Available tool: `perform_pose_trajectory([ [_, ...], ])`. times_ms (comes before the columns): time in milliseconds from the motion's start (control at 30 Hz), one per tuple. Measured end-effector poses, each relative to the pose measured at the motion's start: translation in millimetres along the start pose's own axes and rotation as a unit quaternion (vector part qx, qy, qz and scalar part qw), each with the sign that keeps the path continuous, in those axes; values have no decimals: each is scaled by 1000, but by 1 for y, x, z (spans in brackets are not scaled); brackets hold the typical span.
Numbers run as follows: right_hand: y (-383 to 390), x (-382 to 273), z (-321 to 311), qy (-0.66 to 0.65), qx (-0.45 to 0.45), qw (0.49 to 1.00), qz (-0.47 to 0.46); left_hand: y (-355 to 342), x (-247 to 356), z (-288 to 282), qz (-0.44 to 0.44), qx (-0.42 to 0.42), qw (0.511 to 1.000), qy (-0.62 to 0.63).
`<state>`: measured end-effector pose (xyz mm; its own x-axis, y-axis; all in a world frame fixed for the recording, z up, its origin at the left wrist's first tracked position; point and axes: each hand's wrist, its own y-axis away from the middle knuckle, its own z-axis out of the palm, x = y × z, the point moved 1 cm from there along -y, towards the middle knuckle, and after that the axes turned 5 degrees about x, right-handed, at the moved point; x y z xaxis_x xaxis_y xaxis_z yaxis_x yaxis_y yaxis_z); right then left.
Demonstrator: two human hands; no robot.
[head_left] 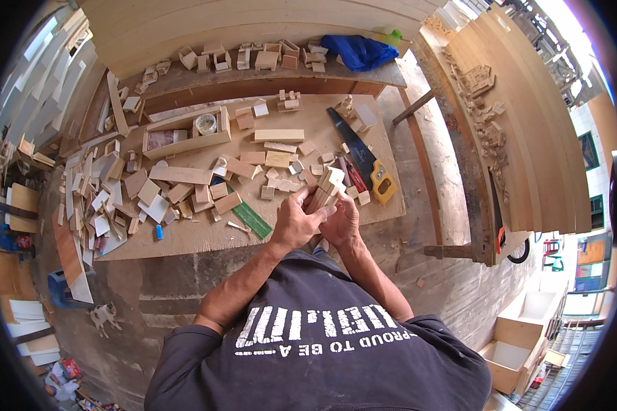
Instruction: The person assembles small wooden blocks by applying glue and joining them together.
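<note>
Both my hands meet above the near edge of a plywood worktop (206, 241). My left hand (297, 220) and my right hand (342, 220) are closed around a small piece built of pale wooden blocks (330, 183), gripping it from both sides. Fingers cover its lower part. Just right of it, a handsaw (384, 183) with a yellow handle lies flat, beside a slim red tool (353, 177). To the left are a green strip (253, 219) and a short wooden block (227, 202). Beyond my hands lies a longer wooden block (279, 135).
Many wood offcuts (147, 193) crowd the worktop's left side. Behind them sits an open wooden box (216, 139) holding a jar (205, 124). Small block models line a rear bench, with a blue plastic bag (360, 53). A cat (105, 317) is on the floor at left.
</note>
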<state>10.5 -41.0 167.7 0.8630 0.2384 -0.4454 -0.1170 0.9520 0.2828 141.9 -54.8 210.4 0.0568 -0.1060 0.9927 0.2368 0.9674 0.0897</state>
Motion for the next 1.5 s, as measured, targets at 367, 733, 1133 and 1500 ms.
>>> perform_pose_trajectory([
  [367,3,2,-6,-1,-24,1000,-2,9,0,6,15,27,999,33],
  [733,4,5,-3,52,-24,998,14,16,5,4,34,47,998,38],
  [1133,3,5,-9,63,-33,997,22,20,5,2,-25,17,987,160],
  [1500,13,0,0,56,-52,996,37,27,14,1,-113,12,954,278],
])
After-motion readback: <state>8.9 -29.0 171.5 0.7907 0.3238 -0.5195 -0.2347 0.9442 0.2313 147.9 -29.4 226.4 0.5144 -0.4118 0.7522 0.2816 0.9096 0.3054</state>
